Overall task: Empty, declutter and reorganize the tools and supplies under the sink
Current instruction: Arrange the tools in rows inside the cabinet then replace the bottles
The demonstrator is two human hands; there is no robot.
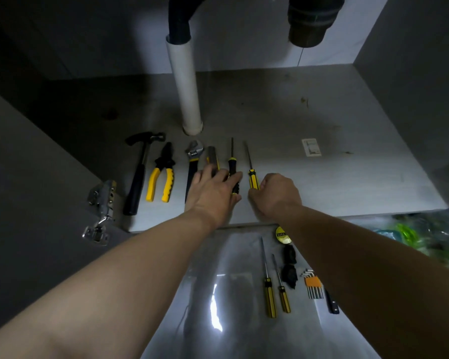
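Tools go back in a neat row on the cabinet floor. Left hand flat, fingers spread on black screwdriver; right hand curled at yellow screwdriver, grip unclear, prob. aligning handles w/ wrench.

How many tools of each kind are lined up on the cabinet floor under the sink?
Black-handled claw hammer: 1
Yellow-handled pliers: 1
Adjustable wrench: 1
Grey-bladed tool with yellow handle, partly hidden by the left hand: 1
Screwdrivers, black-and-yellow and yellow: 2
Total: 6
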